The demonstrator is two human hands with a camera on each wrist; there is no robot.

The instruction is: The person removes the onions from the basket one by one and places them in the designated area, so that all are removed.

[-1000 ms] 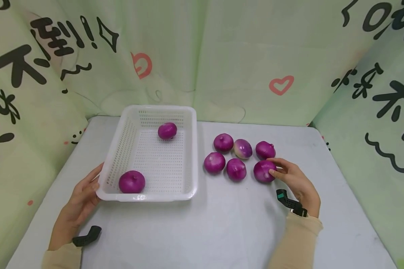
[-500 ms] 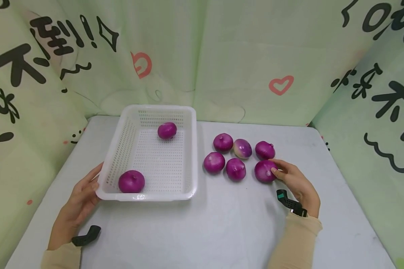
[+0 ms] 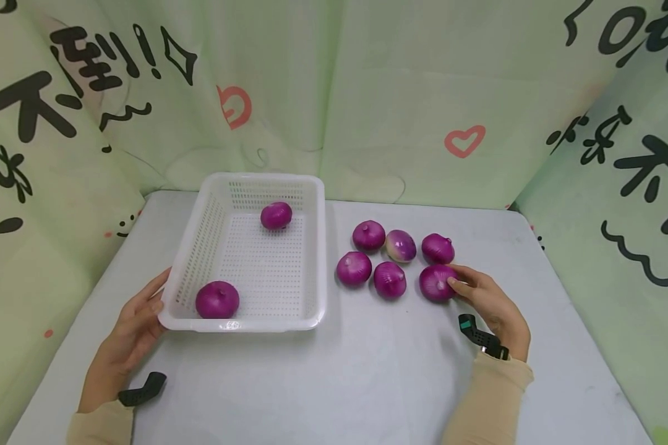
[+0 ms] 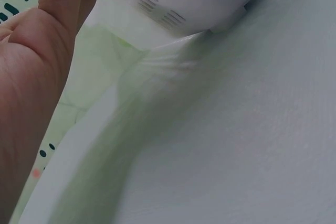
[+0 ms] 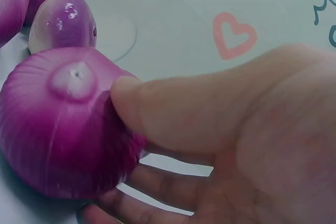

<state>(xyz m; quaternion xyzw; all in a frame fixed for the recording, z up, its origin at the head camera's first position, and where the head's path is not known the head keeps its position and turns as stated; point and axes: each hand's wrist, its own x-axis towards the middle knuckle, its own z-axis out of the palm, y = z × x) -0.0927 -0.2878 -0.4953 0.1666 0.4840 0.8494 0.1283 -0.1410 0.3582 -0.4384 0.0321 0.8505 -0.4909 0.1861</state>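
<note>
Gripping: right hand (image 3: 487, 300) curls thumb and fingers round onion (image 3: 437, 282) — right of basket (image 3: 317, 247).
Left hand (image 3: 133, 327): fingers straight against basket's near-left corner.
Right wrist view: thumb on onion's side — unclear overhead.
Surface: white table (image 3: 367, 371), green printed curtains (image 3: 401, 93) behind basket.

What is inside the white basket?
Two purple onions lie in the white basket: one near its far wall, one at its near left corner. The near rim hides that onion's base.

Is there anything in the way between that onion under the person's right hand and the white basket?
Yes, partly. The right hand grips the nearest onion, and two other onions lie on the table between it and the basket. Lifted over them, nothing visible blocks the way.
</note>
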